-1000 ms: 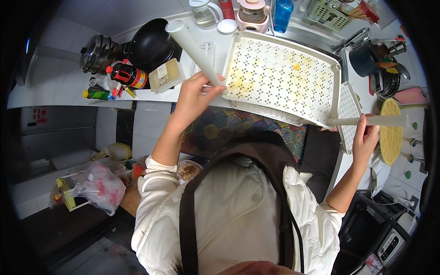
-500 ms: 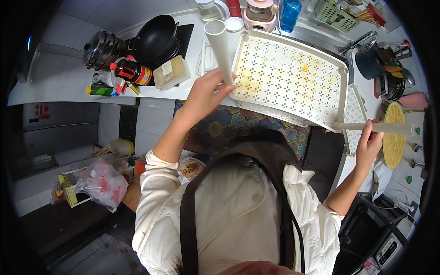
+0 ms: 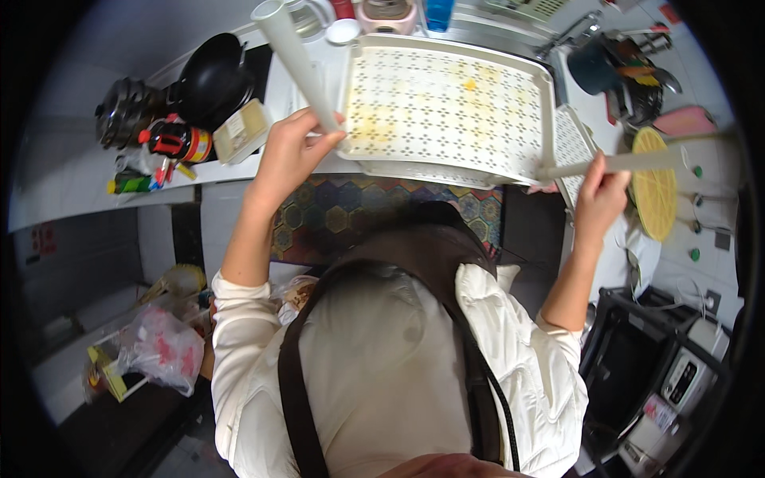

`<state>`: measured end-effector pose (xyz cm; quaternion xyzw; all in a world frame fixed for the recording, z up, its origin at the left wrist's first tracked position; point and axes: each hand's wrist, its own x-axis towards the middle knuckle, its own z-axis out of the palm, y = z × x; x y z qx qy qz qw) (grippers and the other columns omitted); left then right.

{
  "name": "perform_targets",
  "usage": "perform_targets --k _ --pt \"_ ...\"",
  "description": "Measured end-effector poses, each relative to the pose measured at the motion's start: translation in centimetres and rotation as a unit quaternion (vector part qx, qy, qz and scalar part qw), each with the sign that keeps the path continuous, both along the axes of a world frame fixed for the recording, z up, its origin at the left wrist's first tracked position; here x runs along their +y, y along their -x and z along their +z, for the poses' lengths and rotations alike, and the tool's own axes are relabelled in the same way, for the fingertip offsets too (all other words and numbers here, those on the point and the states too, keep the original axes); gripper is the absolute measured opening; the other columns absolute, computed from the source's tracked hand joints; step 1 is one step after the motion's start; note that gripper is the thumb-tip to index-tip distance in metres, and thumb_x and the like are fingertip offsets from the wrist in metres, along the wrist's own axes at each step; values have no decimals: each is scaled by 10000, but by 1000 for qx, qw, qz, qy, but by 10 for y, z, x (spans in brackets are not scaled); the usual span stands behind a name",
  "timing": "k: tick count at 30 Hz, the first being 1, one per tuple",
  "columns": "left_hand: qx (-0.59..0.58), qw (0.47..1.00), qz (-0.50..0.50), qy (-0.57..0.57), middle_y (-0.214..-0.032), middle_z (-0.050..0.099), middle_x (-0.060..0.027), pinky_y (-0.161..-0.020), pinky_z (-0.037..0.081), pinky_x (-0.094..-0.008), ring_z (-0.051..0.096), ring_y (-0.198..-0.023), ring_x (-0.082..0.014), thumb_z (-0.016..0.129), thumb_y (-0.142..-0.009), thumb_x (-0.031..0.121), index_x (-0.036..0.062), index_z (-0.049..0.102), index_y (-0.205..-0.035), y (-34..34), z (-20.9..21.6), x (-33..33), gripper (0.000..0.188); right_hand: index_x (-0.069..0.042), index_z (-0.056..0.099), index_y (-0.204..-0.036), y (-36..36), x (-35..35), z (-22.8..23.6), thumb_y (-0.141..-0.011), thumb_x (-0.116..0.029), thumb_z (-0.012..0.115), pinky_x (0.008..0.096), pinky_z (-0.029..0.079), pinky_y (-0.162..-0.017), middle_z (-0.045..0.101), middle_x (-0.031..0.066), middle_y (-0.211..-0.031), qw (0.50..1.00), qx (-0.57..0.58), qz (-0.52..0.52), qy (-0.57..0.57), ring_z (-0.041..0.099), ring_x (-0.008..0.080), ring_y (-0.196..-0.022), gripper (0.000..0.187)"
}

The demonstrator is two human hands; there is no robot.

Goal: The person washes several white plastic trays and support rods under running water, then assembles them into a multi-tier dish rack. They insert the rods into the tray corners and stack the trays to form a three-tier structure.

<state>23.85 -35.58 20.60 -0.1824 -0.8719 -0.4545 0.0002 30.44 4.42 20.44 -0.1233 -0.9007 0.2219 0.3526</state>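
A white perforated shelf tray [image 3: 446, 119] with raised rims and yellow stains spans the counter in front of me. Two pale round tubes rise from its near corners. My left hand [image 3: 296, 147] grips the base of the left tube [image 3: 299, 68] at the near left corner, thumb against the tray's rim. On the other side, my right hand [image 3: 602, 195] has its fingers wrapped round the right tube [image 3: 647, 159], which points outward from the near right corner. Another perforated white tray [image 3: 430, 173] shows partly beneath the first.
On the left stand a black wok [image 3: 211, 84], steel pots [image 3: 127, 111], a dark sauce bottle [image 3: 179, 141] and a plastic box [image 3: 241, 131]. At right are a dark utensil pot [image 3: 596, 65], a faucet [image 3: 575, 33] and a yellow round mat [image 3: 653, 185]. A plastic bag [image 3: 162, 348] lies low left.
The whole view has shifted, so the counter things appear farther left and higher. Both hands keep their holds on the tubes, with little change relative to the tray.
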Motion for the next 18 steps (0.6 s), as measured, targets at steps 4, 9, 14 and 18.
perform_targets --k 4,9,14,18 --pt "-9 1000 18 9 -913 654 -139 -686 563 -288 660 -795 -200 676 -790 72 -44 623 -997 -5 2 2 244 -32 509 -884 -5 -13 3 -891 -195 600 327 436 -498 603 98 -646 999 25 -18 21 583 219 -528 187" --pt "-26 1000 16 -5 -928 652 -77 -685 524 -265 623 -810 -136 682 -804 111 -16 639 -1028 -6 1 1 261 -23 537 -963 -7 -5 -2 -875 -172 631 243 411 -570 575 43 -697 982 30 57 176 502 92 -611 197" --pt "-97 971 -60 -208 -1089 601 -109 -841 493 -293 572 -993 -152 648 -837 98 -23 499 -1249 -3 -20 -26 455 -20 539 -1011 -11 0 -32 -872 -135 635 216 397 -580 537 17 -680 979 -57 113 159 481 68 -633 205" --pt "-72 902 91 -416 -1150 573 -115 -904 468 -323 547 -1078 -199 550 -919 242 -21 442 -1296 7 -86 -82 472 48 346 -1298 -25 4 -52 -903 -89 577 195 393 -609 513 5 -729 951 -26 140 275 458 51 -659 478"
